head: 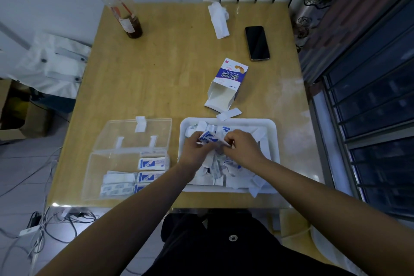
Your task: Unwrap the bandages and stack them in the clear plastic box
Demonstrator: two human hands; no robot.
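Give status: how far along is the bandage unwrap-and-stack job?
Partway. Done: several bandages lie in rows in the clear plastic box. In hand: left hand and right hand pinch a blue-and-white wrapped bandage over the white tray. Left: the tray holds a heap of paper pieces; I cannot tell empty wrappers from unopened ones, so the remaining count is unclear.

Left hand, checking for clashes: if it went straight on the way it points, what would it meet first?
Probably the right hand, just ahead over the white tray; both pinch one bandage, though depth is unclear.
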